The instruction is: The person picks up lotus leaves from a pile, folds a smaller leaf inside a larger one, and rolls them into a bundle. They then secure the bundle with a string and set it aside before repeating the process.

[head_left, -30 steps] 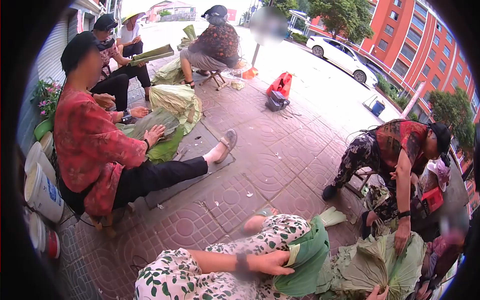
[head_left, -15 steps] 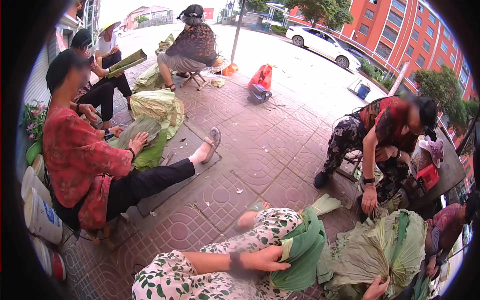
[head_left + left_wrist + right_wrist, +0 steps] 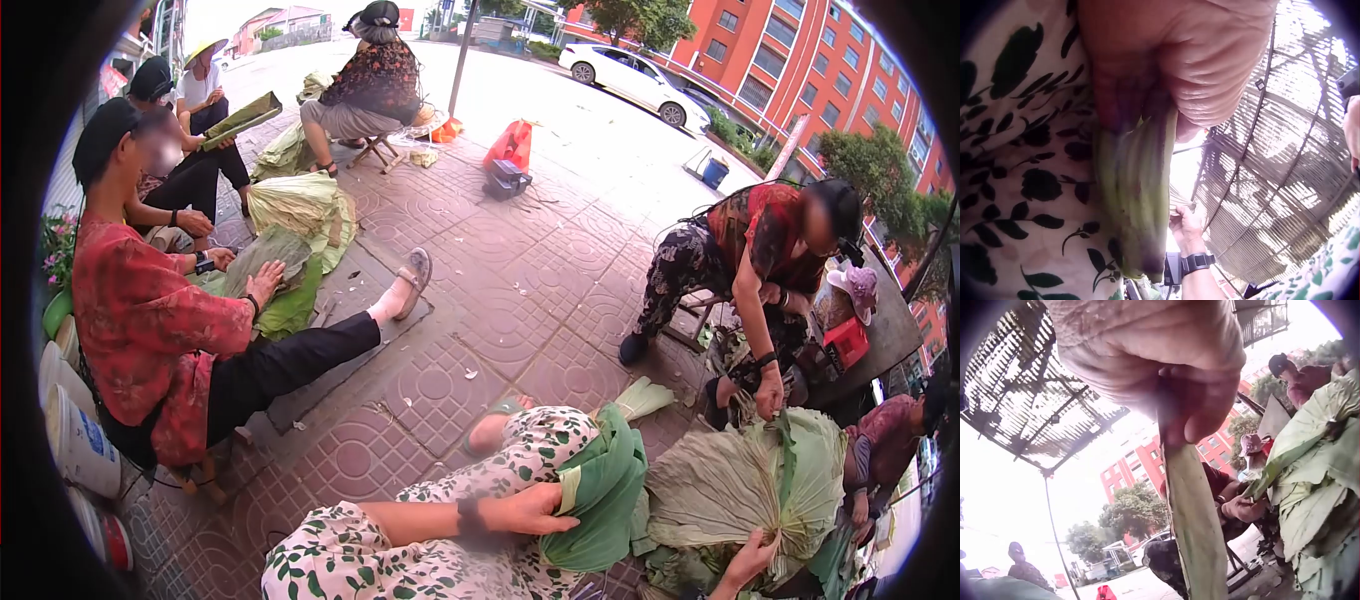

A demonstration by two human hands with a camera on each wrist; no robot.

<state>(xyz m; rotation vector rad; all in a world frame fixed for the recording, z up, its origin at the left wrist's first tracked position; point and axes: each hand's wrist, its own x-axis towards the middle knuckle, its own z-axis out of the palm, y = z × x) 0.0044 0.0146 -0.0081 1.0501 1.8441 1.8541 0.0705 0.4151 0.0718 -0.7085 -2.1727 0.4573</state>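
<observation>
In the head view, my left hand [image 3: 532, 508] grips a bundle of folded green leaves [image 3: 600, 500] on my patterned lap. The left wrist view has this hand [image 3: 1179, 56] curled round thick pale-green stalk ends [image 3: 1135, 206]. At the bottom right of the head view, my right hand [image 3: 748, 562] pinches the gathered centre of a wide, dry-looking leaf [image 3: 725, 480] on a pile. Seen from the right wrist, the hand [image 3: 1154, 356] has finger and thumb on a pale, flat leaf piece [image 3: 1194, 519]. The fingers' far side is hidden.
Across the pile, a seated person [image 3: 770, 250] holds a leaf strip with one hand. Another person in red [image 3: 160, 320] sits at the left, a leg [image 3: 330, 360] stretched over the paving. White buckets [image 3: 85, 440] stand at the left edge.
The head view has shifted. More of my right hand shows at the pile. The person opposite has moved a hand onto a leaf strip and raised its end. My left hand keeps its grip.
</observation>
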